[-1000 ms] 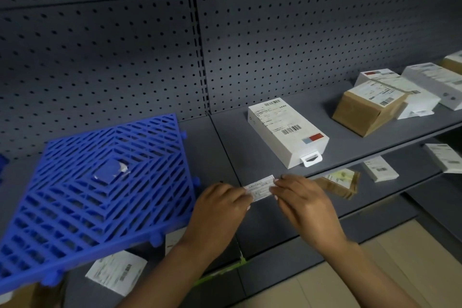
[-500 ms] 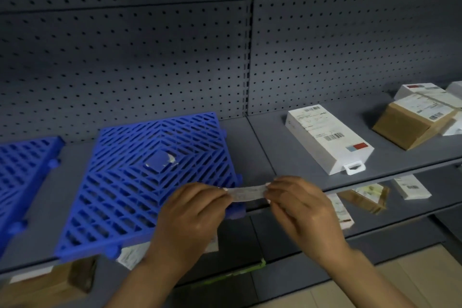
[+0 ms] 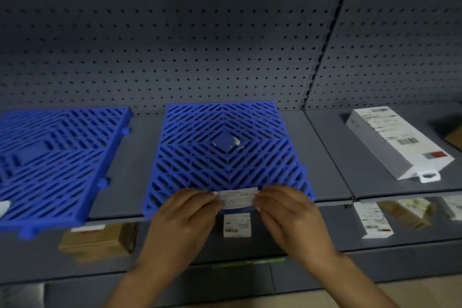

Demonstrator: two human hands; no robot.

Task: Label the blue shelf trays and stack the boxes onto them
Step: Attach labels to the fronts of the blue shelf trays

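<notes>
Two hands share one small white label [image 3: 238,197], stretched flat between them right at the front edge of the middle blue tray [image 3: 226,155]. The left hand [image 3: 186,217] pinches the label's left end, the right hand [image 3: 287,215] its right end, so each grip is closed on paper, thumb against fingers. Whether the label already touches the tray's front rim is not clear, as the fingers hide the contact line.

Trouble would most likely come from the tray's slatted top: there is little solid plastic near that edge, so a label pressed over the gaps may hold weakly or wrinkle. Uneven tension between the two grips could set it crooked. If the adhesive side folds against itself, it may be spoiled. Pressing hard on the front rim could also nudge the tray toward the back of the shelf [image 3: 322,162], since nothing appears to pin it.

Counting outward: one label in hand; two blue trays, the second one [image 3: 57,157] lying toward the shelf's left end and overhanging its front edge; one long white box [image 3: 395,140] near the shelf's right end, with a brown corner of something else cut off at the frame edge. On the lower shelf [image 3: 175,255], about five parcels show, blurred: a brown carton [image 3: 97,242], a small white box [image 3: 237,225], a white packet [image 3: 375,220], and two more at the far right.
</notes>
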